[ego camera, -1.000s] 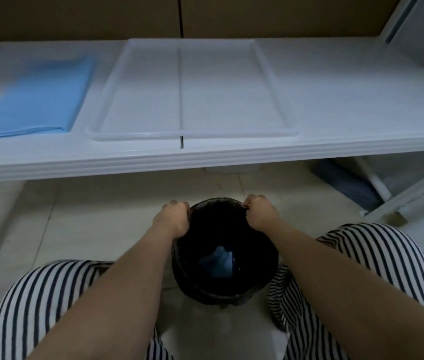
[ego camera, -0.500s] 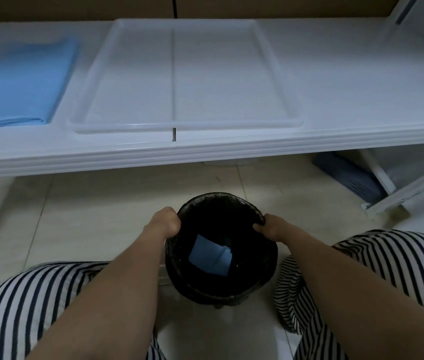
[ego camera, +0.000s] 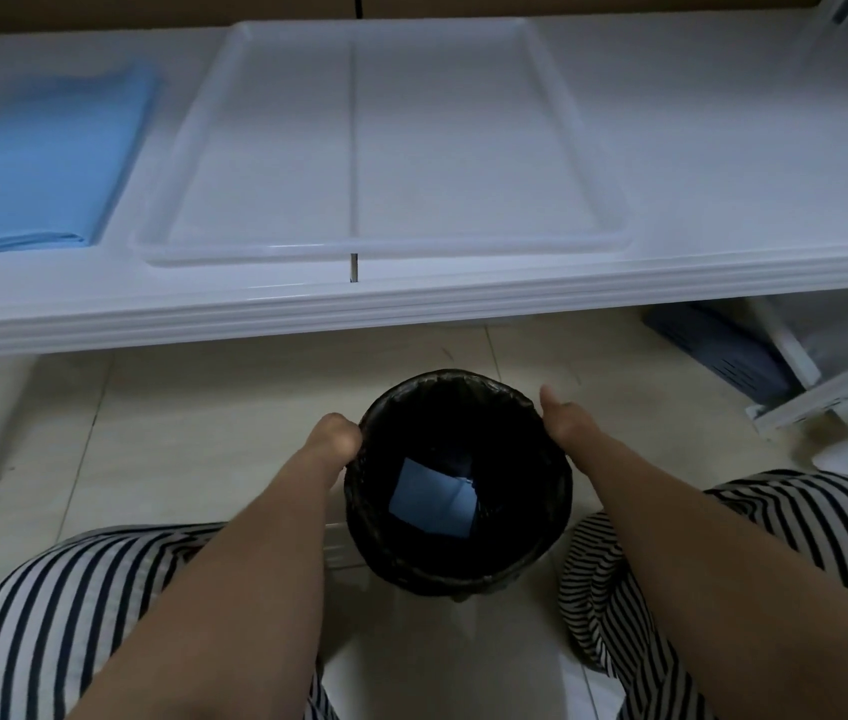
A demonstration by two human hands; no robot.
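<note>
The left hand [ego camera: 334, 440] curls onto the left rim of the black bin [ego camera: 455, 569], gripping it. The right hand [ego camera: 563, 426] lies against the right rim with its thumb lifted, but the fingers are hidden, so I cannot tell its grip. The bin stands on the tiled floor [ego camera: 151, 433] between striped knees [ego camera: 78, 605], with a blue sheet [ego camera: 432, 498] lying inside. Beyond it, a white table [ego camera: 723, 189] carries a clear tray [ego camera: 385, 246] and, at far left, a folded blue cloth [ego camera: 32, 163].

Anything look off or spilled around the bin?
Nothing stands out: the bin stands on the floor, a blue sheet inside it; the tray and folded cloth lie flat on the table. No spill shows.
</note>
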